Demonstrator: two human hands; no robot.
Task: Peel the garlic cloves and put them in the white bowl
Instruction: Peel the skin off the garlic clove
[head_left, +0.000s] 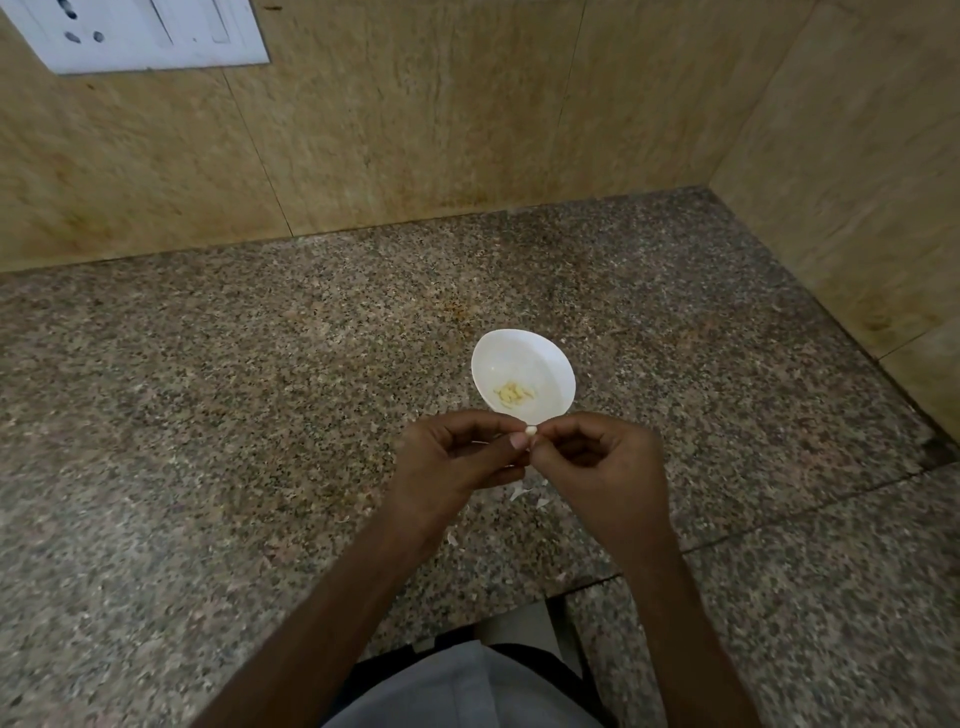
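Centre of the frame: the left hand (457, 457) and the right hand (597, 457) meet fingertip to fingertip, both pinching one small pale garlic clove (531, 430) between thumb and forefinger, the remaining fingers curled inward; the clove sits just below the near rim of the round white plastic bowl (524, 358), which stands on the speckled brown granite counter (208, 415) and contains a small cluster of yellowish peeled cloves (513, 393); thin white scraps of garlic skin (522, 491) lie on the counter beneath the hands — lower centre; beige stone wall panels (415, 130) fill the upper frame, with a white switch plate (145, 31) at upper left.
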